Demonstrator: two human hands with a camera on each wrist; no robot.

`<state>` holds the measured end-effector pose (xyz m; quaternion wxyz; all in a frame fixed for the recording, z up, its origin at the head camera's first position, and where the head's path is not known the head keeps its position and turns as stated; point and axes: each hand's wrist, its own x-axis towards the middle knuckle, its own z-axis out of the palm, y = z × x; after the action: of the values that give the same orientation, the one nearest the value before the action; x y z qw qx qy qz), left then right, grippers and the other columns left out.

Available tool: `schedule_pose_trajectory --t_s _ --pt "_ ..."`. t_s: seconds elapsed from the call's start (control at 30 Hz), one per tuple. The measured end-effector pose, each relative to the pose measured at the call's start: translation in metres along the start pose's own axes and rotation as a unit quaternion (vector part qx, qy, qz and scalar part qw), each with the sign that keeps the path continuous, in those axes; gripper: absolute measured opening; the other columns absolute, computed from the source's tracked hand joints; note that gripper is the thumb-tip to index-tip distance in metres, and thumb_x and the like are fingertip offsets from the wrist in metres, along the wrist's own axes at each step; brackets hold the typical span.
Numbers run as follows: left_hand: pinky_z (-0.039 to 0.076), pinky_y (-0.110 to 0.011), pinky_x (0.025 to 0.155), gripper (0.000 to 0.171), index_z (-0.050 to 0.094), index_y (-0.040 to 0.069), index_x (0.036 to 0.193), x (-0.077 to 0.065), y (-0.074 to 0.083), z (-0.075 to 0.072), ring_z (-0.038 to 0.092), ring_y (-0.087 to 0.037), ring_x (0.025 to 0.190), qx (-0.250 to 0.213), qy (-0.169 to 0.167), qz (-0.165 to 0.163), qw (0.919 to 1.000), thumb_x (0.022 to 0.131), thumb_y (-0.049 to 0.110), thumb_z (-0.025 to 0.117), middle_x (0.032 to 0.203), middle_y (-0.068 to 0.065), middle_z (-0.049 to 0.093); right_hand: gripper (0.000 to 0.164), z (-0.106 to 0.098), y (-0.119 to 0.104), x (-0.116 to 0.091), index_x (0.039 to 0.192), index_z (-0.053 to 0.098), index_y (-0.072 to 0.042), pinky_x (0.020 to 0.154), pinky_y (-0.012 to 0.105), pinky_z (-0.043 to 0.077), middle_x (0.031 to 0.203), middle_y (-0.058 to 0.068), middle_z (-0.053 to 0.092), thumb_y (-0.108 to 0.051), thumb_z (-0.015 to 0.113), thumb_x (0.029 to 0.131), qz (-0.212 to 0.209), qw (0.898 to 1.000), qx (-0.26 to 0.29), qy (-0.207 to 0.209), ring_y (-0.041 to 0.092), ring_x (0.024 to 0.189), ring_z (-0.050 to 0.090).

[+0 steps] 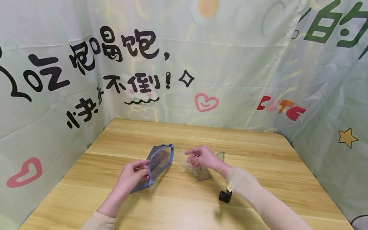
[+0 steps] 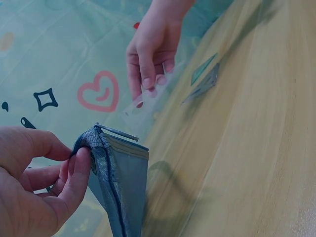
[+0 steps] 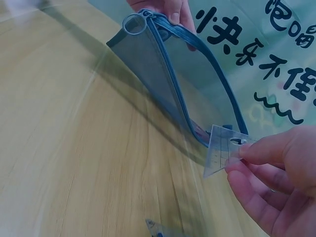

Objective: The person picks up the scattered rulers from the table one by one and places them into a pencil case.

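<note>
My left hand (image 1: 133, 174) pinches the rim of a blue zip pouch (image 1: 141, 186), which stands with its mouth open toward the right. A metal ring hangs at the pouch's zip end in the right wrist view. Between thumb and fingers, my right hand (image 1: 202, 157) holds a clear plastic ruler (image 3: 217, 153) with a hole near its end. That end is close to the pouch mouth; whether it is inside, I cannot tell. Below and behind the right hand lie a greenish set square (image 1: 220, 156) and a clear flat piece (image 1: 204, 174), partly hidden.
The wooden table (image 1: 253, 185) extends around both hands. Printed cloth (image 1: 230, 70) hangs along its back and sides. A small black device (image 1: 225, 195) shows beneath the right sleeve.
</note>
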<state>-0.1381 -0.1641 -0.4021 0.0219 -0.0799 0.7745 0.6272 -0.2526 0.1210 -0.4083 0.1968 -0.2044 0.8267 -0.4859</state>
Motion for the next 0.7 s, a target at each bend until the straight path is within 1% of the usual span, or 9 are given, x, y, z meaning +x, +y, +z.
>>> schedule_pose_trajectory --t_s 0.07,0.23,0.3,0.47,0.53,0.7 --pt "0.060 -0.022 0.070 0.040 0.059 -0.004 0.132 0.000 0.000 0.000 0.059 -0.016 0.080 -0.003 -0.001 -0.001 1.0000 0.092 -0.002 0.058 0.095 -0.007 0.056 0.036 0.002 -0.001 0.002 0.129 0.062 0.001 0.069 0.040 0.063 0.102 0.020 0.071 -0.003 0.060 0.093 0.004 1.000 0.005 0.000 0.023 0.079 0.069" --pt "0.061 -0.022 0.071 0.041 0.059 -0.004 0.132 0.000 0.000 0.000 0.059 -0.015 0.080 -0.002 -0.004 0.001 1.0000 0.091 -0.002 0.058 0.095 -0.007 0.056 0.035 0.005 -0.003 0.006 0.128 0.063 -0.001 0.069 0.037 0.063 0.101 0.017 0.072 -0.004 0.061 0.093 0.021 1.000 0.022 0.001 0.022 0.078 0.070" --pt "0.061 -0.022 0.071 0.041 0.059 -0.003 0.132 0.001 0.000 -0.001 0.059 -0.015 0.080 0.000 -0.005 0.002 1.0000 0.091 -0.002 0.058 0.095 -0.008 0.056 0.035 0.006 -0.005 0.007 0.128 0.063 -0.001 0.067 0.035 0.063 0.099 0.016 0.073 -0.004 0.061 0.093 0.025 0.999 0.024 0.002 0.017 0.074 0.069" --pt "0.061 -0.022 0.071 0.041 0.059 -0.003 0.132 0.000 0.000 -0.001 0.060 -0.014 0.080 0.000 -0.003 0.001 1.0000 0.091 -0.001 0.058 0.096 -0.007 0.056 0.036 0.009 -0.008 0.010 0.129 0.062 -0.001 0.061 0.028 0.059 0.098 0.014 0.073 -0.004 0.062 0.093 0.030 0.999 0.028 -0.001 0.016 0.071 0.069" --pt "0.061 -0.022 0.071 0.041 0.059 -0.003 0.132 0.001 0.000 -0.001 0.060 -0.015 0.080 -0.001 -0.002 0.000 1.0000 0.091 -0.001 0.058 0.095 -0.007 0.056 0.037 0.010 -0.009 0.012 0.129 0.062 -0.001 0.062 0.029 0.060 0.099 0.015 0.073 -0.005 0.062 0.093 0.031 0.999 0.030 -0.004 0.016 0.071 0.069" --pt "0.061 -0.023 0.071 0.041 0.058 -0.004 0.132 0.000 0.000 -0.001 0.059 -0.015 0.080 -0.001 -0.004 0.001 1.0000 0.091 -0.001 0.059 0.095 -0.007 0.056 0.038 0.013 -0.012 0.016 0.129 0.061 0.000 0.067 0.036 0.063 0.101 0.017 0.074 -0.006 0.065 0.091 0.022 0.999 0.033 -0.010 0.017 0.072 0.071"
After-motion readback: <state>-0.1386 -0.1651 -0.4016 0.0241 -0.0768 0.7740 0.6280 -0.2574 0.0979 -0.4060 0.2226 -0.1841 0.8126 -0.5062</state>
